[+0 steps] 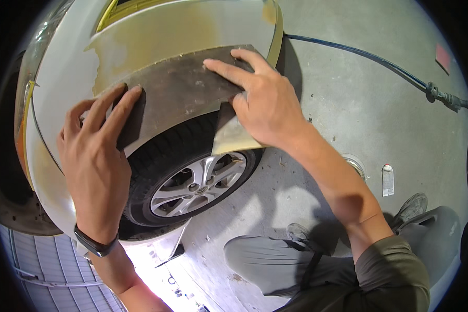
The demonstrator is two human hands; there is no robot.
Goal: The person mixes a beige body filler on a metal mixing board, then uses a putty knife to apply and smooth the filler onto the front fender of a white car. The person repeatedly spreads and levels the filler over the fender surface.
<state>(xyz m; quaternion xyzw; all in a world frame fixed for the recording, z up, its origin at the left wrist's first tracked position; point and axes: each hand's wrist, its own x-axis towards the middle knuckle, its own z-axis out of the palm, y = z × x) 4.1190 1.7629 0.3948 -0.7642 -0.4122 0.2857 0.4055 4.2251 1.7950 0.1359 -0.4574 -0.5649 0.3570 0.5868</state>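
A thin dark grey-brown sheet (179,80), which looks like sandpaper, lies curved along the car fender (156,36) above the wheel arch. My left hand (96,132) rests its stretched fingertips on the sheet's left end. On the right end, the spread fingers of my right hand (268,99) press the sheet, its thumb at the lower edge. Around the sheet the fender is white with yellowish-tan patches. A pale yellow-beige piece (236,136) hangs below my right hand in front of the tyre (166,140); I cannot tell whether it belongs to the sheet.
The silver alloy wheel (197,184) sits under the arch. A dark blue hose (359,51) with a metal coupling crosses the concrete floor. On the floor lie a white tube (388,180), a round metal-rimmed item (354,165) and a pinkish-red piece (443,57). My bent legs are at lower right.
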